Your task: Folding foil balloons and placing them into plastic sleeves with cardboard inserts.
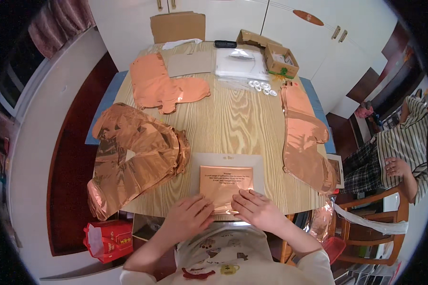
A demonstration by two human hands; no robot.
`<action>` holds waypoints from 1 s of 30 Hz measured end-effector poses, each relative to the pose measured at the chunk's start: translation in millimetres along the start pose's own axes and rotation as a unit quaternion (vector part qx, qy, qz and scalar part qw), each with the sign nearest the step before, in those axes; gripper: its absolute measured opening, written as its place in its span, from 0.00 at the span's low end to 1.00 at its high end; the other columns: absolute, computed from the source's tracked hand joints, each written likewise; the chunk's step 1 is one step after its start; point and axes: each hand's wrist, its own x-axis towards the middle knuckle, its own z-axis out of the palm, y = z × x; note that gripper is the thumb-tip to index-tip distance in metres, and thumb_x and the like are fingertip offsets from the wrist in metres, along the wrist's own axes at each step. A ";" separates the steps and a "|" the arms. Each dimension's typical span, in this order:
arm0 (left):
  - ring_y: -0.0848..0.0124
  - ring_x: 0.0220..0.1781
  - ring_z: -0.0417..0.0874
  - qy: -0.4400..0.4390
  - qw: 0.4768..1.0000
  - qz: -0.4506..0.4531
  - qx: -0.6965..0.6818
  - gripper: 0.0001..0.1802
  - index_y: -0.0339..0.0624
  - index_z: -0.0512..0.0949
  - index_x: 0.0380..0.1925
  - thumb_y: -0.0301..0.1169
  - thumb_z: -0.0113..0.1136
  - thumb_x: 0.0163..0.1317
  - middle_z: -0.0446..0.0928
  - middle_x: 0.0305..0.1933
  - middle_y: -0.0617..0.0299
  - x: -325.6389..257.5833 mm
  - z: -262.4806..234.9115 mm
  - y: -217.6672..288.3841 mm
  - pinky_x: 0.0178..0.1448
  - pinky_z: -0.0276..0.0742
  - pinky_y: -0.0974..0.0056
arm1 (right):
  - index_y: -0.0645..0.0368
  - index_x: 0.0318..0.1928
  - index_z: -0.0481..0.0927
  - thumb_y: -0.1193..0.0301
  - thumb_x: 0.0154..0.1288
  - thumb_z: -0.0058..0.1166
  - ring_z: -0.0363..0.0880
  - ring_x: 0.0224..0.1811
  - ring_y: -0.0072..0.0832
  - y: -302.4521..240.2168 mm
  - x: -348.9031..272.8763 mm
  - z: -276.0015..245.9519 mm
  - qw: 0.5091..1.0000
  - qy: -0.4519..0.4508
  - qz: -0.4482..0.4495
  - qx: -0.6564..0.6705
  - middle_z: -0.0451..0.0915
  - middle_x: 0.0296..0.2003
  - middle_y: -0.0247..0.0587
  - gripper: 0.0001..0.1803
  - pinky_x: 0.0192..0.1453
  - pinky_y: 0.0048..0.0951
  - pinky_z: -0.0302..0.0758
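Observation:
A flat, folded copper-coloured foil balloon (227,194) lies on a pale grey card (228,159) at the table's near edge, dark print across its upper part. My left hand (190,213) rests on the foil's lower left corner, fingers stretched out. On the lower right side, my right hand (257,209) lies with its fingers extended over foil and card. Neither hand is closed around anything. To the left is a thick stack of flat copper foil balloons (133,142). Another foil balloon (304,133) lies along the table's right edge.
More copper foil (150,80) lies at the far left beside a grey card (190,64). White rings (263,87), clear plastic packets (242,64) and a small cardboard box (281,61) are at the back. A person in a striped top (399,147) stands right, near a wooden chair (371,228).

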 end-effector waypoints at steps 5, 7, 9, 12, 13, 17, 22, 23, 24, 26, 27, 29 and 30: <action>0.60 0.55 0.80 -0.055 0.997 0.038 0.028 0.22 0.43 0.79 0.47 0.41 0.69 0.55 0.78 0.51 0.58 -1.2 21.0 -13.3 0.55 0.77 0.57 | 0.59 0.53 0.79 0.69 0.57 0.53 0.80 0.58 0.36 5.7 0.3 -9.3 0.996 -0.017 -0.072 -0.053 0.80 0.54 0.43 0.21 0.61 0.37 0.77; 0.60 0.55 0.80 -0.064 0.995 0.039 0.068 0.23 0.42 0.79 0.48 0.41 0.68 0.55 0.78 0.52 0.58 2.8 20.0 -8.9 0.54 0.78 0.58 | 0.55 0.53 0.80 0.70 0.58 0.53 0.81 0.57 0.33 10.4 3.0 -13.8 0.994 -0.028 -0.086 -0.067 0.81 0.55 0.39 0.21 0.57 0.35 0.80; 0.61 0.55 0.81 -0.060 0.991 0.046 0.110 0.24 0.41 0.78 0.49 0.41 0.67 0.55 0.78 0.52 0.57 6.4 20.4 -6.9 0.51 0.79 0.59 | 0.55 0.54 0.79 0.70 0.59 0.52 0.81 0.57 0.32 14.8 8.4 -21.4 0.993 -0.045 -0.090 -0.061 0.81 0.55 0.39 0.21 0.56 0.34 0.80; 0.62 0.53 0.82 -0.041 0.984 0.067 0.160 0.21 0.39 0.78 0.49 0.38 0.63 0.58 0.79 0.50 0.55 13.3 16.9 -8.6 0.45 0.81 0.63 | 0.55 0.55 0.79 0.68 0.60 0.53 0.83 0.54 0.30 30.1 19.4 -28.8 0.993 -0.062 -0.101 -0.022 0.82 0.53 0.37 0.21 0.53 0.32 0.81; 0.62 0.52 0.82 -0.037 0.983 0.075 0.166 0.19 0.37 0.79 0.47 0.36 0.61 0.59 0.79 0.49 0.54 18.3 10.6 -9.6 0.42 0.81 0.65 | 0.55 0.56 0.78 0.67 0.60 0.54 0.83 0.52 0.30 36.2 24.8 -32.0 0.992 -0.065 -0.106 -0.004 0.83 0.52 0.37 0.21 0.52 0.32 0.81; 0.61 0.51 0.84 -0.066 0.977 0.069 0.191 0.17 0.32 0.78 0.46 0.30 0.56 0.59 0.80 0.48 0.50 21.3 -8.1 -17.4 0.38 0.82 0.69 | 0.53 0.55 0.80 0.65 0.63 0.55 0.85 0.44 0.34 60.8 57.4 -57.0 0.969 -0.200 -0.035 0.142 0.84 0.45 0.41 0.20 0.47 0.34 0.81; 0.62 0.49 0.85 -0.047 0.975 0.055 0.211 0.20 0.30 0.77 0.47 0.29 0.56 0.56 0.81 0.47 0.48 40.7 -30.0 -18.0 0.40 0.83 0.69 | 0.56 0.51 0.80 0.70 0.64 0.51 0.81 0.44 0.47 182.6 116.2 -19.3 0.978 0.037 0.134 0.157 0.82 0.41 0.51 0.15 0.48 0.44 0.78; 0.62 0.49 0.85 -0.048 0.973 0.056 0.217 0.20 0.30 0.77 0.47 0.29 0.56 0.55 0.81 0.47 0.48 43.2 -33.5 -18.2 0.40 0.83 0.69 | 0.59 0.48 0.80 0.70 0.63 0.50 0.80 0.47 0.49 212.9 127.2 -6.8 0.981 0.070 0.160 0.089 0.80 0.45 0.54 0.14 0.51 0.47 0.77; 0.62 0.49 0.85 -0.049 0.973 0.055 0.220 0.20 0.30 0.77 0.47 0.30 0.56 0.55 0.81 0.47 0.48 44.7 -35.2 -19.1 0.40 0.83 0.69 | 0.60 0.48 0.79 0.70 0.63 0.51 0.79 0.48 0.50 235.5 136.0 6.8 0.971 0.086 0.214 0.057 0.80 0.46 0.53 0.14 0.51 0.47 0.77; 0.63 0.49 0.85 -0.055 0.972 0.056 0.223 0.20 0.31 0.77 0.47 0.30 0.56 0.55 0.81 0.46 0.48 46.0 -35.6 -17.9 0.39 0.83 0.70 | 0.59 0.47 0.79 0.70 0.62 0.52 0.79 0.47 0.51 279.4 146.9 23.5 0.948 0.121 0.294 -0.012 0.79 0.47 0.53 0.14 0.50 0.48 0.77; 0.63 0.49 0.85 -0.058 0.973 0.054 0.217 0.20 0.31 0.77 0.47 0.29 0.56 0.56 0.81 0.46 0.49 45.4 -34.5 -17.0 0.39 0.83 0.70 | 0.58 0.47 0.78 0.69 0.62 0.52 0.79 0.46 0.52 302.4 148.2 27.7 0.936 0.138 0.319 -0.048 0.79 0.46 0.53 0.14 0.50 0.49 0.77; 0.63 0.50 0.84 -0.068 0.973 0.038 0.216 0.19 0.31 0.77 0.47 0.29 0.56 0.56 0.81 0.46 0.49 38.5 -37.9 -14.4 0.39 0.83 0.70 | 0.59 0.45 0.79 0.66 0.61 0.54 0.79 0.44 0.52 312.5 166.6 23.6 0.915 0.173 0.357 -0.072 0.78 0.44 0.54 0.13 0.49 0.49 0.77; 0.63 0.50 0.84 -0.069 0.975 0.030 0.210 0.19 0.31 0.77 0.47 0.29 0.56 0.56 0.81 0.46 0.49 36.8 -39.4 -16.2 0.38 0.83 0.70 | 0.59 0.44 0.78 0.66 0.61 0.54 0.79 0.44 0.52 310.9 173.8 20.5 0.926 0.147 0.342 -0.064 0.78 0.44 0.54 0.14 0.48 0.49 0.77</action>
